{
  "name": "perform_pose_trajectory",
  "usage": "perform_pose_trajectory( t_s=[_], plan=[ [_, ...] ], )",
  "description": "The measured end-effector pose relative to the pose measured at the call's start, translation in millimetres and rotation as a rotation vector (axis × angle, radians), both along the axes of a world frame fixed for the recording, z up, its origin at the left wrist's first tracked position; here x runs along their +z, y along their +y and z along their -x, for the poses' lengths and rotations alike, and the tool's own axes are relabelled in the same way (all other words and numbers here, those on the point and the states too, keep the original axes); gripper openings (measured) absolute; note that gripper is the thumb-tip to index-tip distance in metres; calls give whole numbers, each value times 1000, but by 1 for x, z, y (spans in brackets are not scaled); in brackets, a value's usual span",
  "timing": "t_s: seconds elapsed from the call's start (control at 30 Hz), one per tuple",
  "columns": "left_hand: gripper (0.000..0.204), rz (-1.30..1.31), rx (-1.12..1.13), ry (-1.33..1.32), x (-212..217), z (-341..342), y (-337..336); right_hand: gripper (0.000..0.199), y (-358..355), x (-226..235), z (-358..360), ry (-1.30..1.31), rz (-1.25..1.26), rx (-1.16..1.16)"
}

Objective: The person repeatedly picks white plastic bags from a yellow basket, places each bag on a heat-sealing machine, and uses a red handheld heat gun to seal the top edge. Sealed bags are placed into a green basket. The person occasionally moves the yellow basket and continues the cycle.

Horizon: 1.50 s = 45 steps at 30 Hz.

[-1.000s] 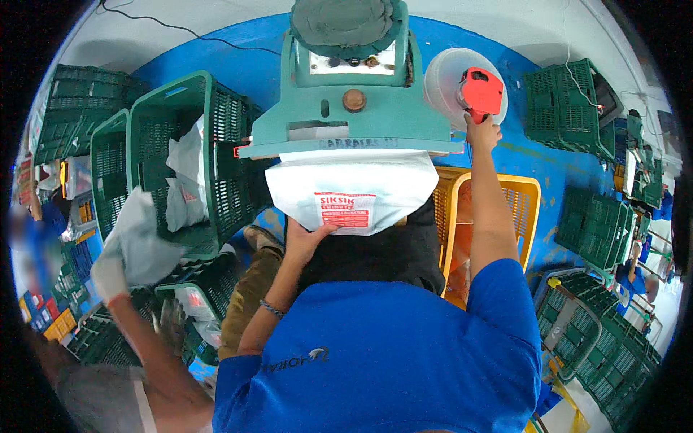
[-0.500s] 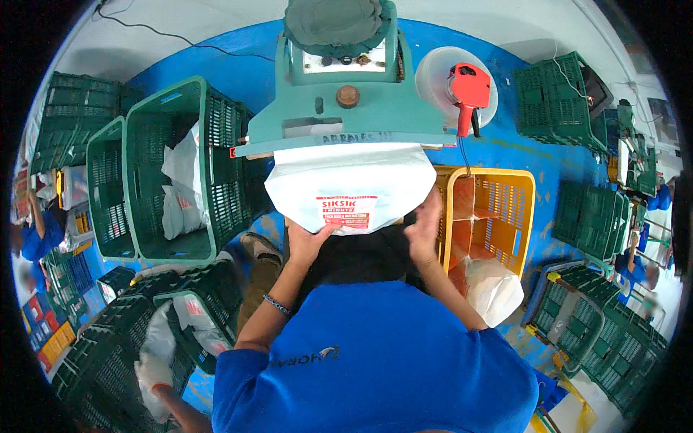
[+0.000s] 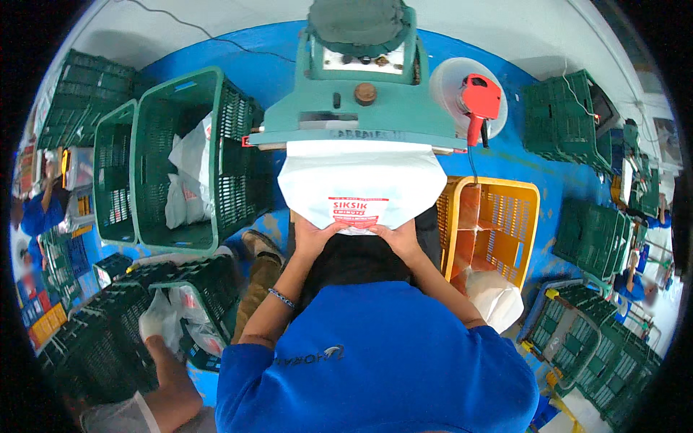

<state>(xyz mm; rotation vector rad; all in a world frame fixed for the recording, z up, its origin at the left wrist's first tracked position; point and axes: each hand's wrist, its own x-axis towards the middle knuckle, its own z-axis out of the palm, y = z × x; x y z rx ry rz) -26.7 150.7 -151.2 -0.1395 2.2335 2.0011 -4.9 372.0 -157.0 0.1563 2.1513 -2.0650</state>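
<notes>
White bag [image 3: 361, 177], centre of frame: lower edge pinched by left hand [image 3: 311, 237] and right hand [image 3: 402, 239], thumbs uppermost; upper edge at green machine [image 3: 401, 107], top centre.

From where I stand, two bare forearms [image 3: 446, 287] angle inward from the frame's lower middle; just below centre, left hand [image 3: 313, 239] and right hand [image 3: 401, 239] pinch, thumbs [image 3: 332, 229] pointing inward.

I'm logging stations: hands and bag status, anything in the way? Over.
Left hand and right hand pinching white bag by lower edge. Upper edge at front of green machine. Red handheld tool off right, clear of bag.
</notes>
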Motion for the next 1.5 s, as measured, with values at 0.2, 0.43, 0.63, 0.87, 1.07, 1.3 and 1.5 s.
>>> perform_pose_trajectory(
  t_s=[0.2, 0.43, 0.63, 0.87, 1.07, 1.3, 1.5],
  plan=[
    [69, 104, -69, -61, 7, 2, -5, 70, -1, -2, -1, -30, 77, -5],
    [69, -59, -67, -121, -15, -2, -6, 72, 1, 0, 0, -25, 1, 13],
    [72, -42, -158, -132, -14, -4, -9, 70, -2, -1, -4, -49, 109, -7],
    [65, -107, -70, -122, -7, -2, -6, 67, -1, -1, -3, -41, 71, -18],
    [66, -14, -146, -108, -13, -2, -10, 72, 0, 4, 0, -43, 63, 4],
    [67, 9, -137, -73, -9, 1, -9, 76, 3, -7, -3, -24, 1, 3],
    [73, 0, -145, -15, 2, 3, -8, 78, 6, -9, -3, -38, -97, 49]
  ],
)
